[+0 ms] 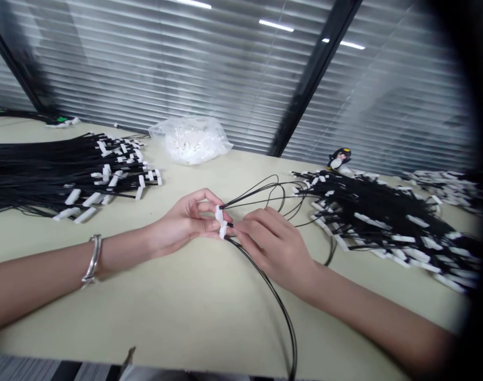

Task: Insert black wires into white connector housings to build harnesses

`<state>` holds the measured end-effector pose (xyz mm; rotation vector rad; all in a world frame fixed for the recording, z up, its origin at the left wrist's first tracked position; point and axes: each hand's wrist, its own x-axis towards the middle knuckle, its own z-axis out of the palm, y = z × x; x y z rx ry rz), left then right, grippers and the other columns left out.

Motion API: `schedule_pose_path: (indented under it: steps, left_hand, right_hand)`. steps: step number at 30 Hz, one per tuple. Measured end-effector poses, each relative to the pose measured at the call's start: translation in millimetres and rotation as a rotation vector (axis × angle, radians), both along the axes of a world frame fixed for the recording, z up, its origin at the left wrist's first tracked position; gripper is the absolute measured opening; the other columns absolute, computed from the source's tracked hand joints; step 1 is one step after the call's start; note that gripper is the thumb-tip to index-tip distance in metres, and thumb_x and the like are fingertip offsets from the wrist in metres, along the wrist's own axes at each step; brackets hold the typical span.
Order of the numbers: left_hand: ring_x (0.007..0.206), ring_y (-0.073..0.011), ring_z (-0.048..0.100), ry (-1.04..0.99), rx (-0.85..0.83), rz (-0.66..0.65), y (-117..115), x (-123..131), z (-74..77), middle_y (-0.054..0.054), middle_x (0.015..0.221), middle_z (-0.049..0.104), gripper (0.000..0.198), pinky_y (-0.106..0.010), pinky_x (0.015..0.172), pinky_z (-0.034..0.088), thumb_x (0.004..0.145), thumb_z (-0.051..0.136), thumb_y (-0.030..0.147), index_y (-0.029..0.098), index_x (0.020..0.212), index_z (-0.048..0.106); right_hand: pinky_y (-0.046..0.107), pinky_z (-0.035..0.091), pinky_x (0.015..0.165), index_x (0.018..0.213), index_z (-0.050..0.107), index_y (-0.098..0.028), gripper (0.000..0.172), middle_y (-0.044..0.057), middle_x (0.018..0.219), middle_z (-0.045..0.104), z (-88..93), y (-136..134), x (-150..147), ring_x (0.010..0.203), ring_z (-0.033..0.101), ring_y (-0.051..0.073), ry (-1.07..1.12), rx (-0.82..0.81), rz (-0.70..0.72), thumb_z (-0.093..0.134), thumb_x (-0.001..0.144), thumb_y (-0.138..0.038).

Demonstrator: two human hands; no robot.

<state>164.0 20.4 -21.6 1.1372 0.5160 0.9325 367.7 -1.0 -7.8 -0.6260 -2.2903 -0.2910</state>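
Between the thumb and fingers of my left hand is a white plastic connector, with black wires running out of it to the right. A second white piece sits just below, touching it or part of it; I cannot tell which. My right hand pinches a black wire close to its end, right beside the connector. The fingertips partly hide that wire's end. More black wires curve from under the hands down over the table's front edge.
A large bundle of black wires with white connectors lies at the left. Another wire pile spreads at the right, with a small penguin figure behind it. A clear plastic bag of white parts rests at the back of the table.
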Motion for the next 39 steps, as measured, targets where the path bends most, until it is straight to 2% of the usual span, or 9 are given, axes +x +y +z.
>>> schedule_pose_path:
  steps: [6,10,15,17,20,24,39]
  left_hand:
    - [0.078,-0.0153,0.068,0.016,0.002,-0.008,0.6,-0.3,1.1,-0.003,0.091,0.070,0.024,-0.035,0.076,0.056,0.078,0.064,0.003,0.018,0.093,0.055]
    - [0.076,-0.0161,0.068,0.014,0.017,-0.034,0.0,0.2,1.9,-0.002,0.087,0.069,0.023,-0.036,0.076,0.056,0.078,0.063,0.002,0.017,0.093,0.054]
    - [0.076,-0.0167,0.069,0.019,0.015,-0.029,-0.2,0.6,1.4,-0.001,0.086,0.068,0.023,-0.035,0.075,0.056,0.079,0.063,0.002,0.017,0.093,0.054]
    - [0.078,-0.0178,0.069,0.017,0.009,-0.021,-0.1,0.4,1.0,-0.001,0.088,0.068,0.023,-0.037,0.076,0.056,0.078,0.063,0.002,0.017,0.093,0.054]
    - [0.082,-0.0195,0.070,0.020,0.006,-0.016,-0.1,-0.3,0.9,-0.002,0.091,0.069,0.024,-0.037,0.077,0.056,0.078,0.063,0.002,0.018,0.094,0.054]
    - [0.079,-0.0171,0.069,0.032,0.002,-0.015,-0.3,-0.2,1.1,-0.002,0.091,0.068,0.023,-0.035,0.076,0.056,0.079,0.063,0.003,0.018,0.094,0.053]
    - [0.079,-0.0168,0.069,0.020,0.007,-0.027,0.3,-0.3,0.0,-0.002,0.089,0.068,0.024,-0.033,0.075,0.056,0.078,0.064,0.003,0.018,0.094,0.055]
  right_hand:
    - [0.031,0.039,0.062,0.080,0.059,-0.008,0.007,0.006,0.073,0.057,3.2,-2.5,-2.3,0.069,0.044,0.015,-0.104,0.073,0.002,0.052,0.082,-0.007]
    - [0.032,0.039,0.063,0.084,0.059,-0.007,0.008,0.006,0.073,0.057,4.0,-2.6,-3.1,0.070,0.045,0.015,-0.099,0.078,0.006,0.051,0.082,-0.005]
    - [0.031,0.038,0.064,0.091,0.057,-0.008,0.011,0.004,0.078,0.059,1.3,1.9,1.2,0.070,0.044,0.014,-0.230,0.189,-0.007,0.051,0.084,-0.002]
    - [0.031,0.039,0.065,0.090,0.056,-0.009,0.008,0.003,0.078,0.059,1.7,2.6,2.8,0.069,0.044,0.013,-0.219,0.171,-0.028,0.052,0.084,-0.005]
    - [0.029,0.040,0.065,0.085,0.055,-0.012,0.003,0.002,0.074,0.057,3.9,1.5,3.5,0.069,0.045,0.013,-0.123,0.052,-0.061,0.052,0.087,-0.011]
    - [0.026,0.040,0.065,0.085,0.054,-0.012,0.003,0.001,0.076,0.058,4.2,-0.3,2.4,0.071,0.048,0.011,-0.046,-0.080,-0.064,0.051,0.088,-0.013]
    - [0.026,0.038,0.062,0.085,0.051,-0.014,0.003,0.001,0.071,0.056,-0.7,1.0,2.6,0.066,0.045,0.012,-0.081,0.019,-0.058,0.051,0.087,-0.014]
